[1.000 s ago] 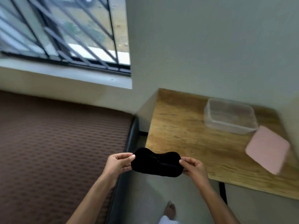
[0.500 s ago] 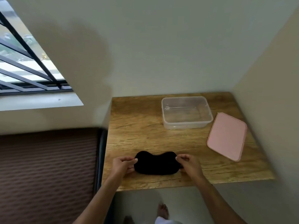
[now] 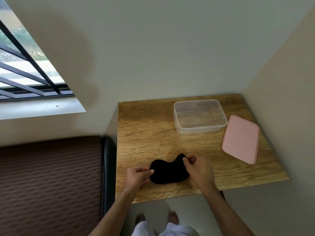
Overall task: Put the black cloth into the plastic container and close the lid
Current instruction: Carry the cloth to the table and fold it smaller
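Observation:
The black cloth (image 3: 168, 172) lies on the near part of the wooden table (image 3: 144, 133), stretched between both hands. My left hand (image 3: 138, 176) pinches its left end and my right hand (image 3: 197, 167) pinches its upper right corner. The clear plastic container (image 3: 199, 129) stands open and empty at the table's far right. Its pink lid (image 3: 241, 138) lies flat on the table just right of it, apart from the container.
The table sits in a corner, with walls behind and to the right. A brown mattress (image 3: 51, 181) with a dark edge borders the table's left side. A barred window (image 3: 25, 74) is up left. My bare feet (image 3: 173, 217) show on the floor below the table's front edge.
The hands carried the cloth from in front of the table onto its near surface. The right hand has since moved to the cloth's upper right corner, tilting the cloth.

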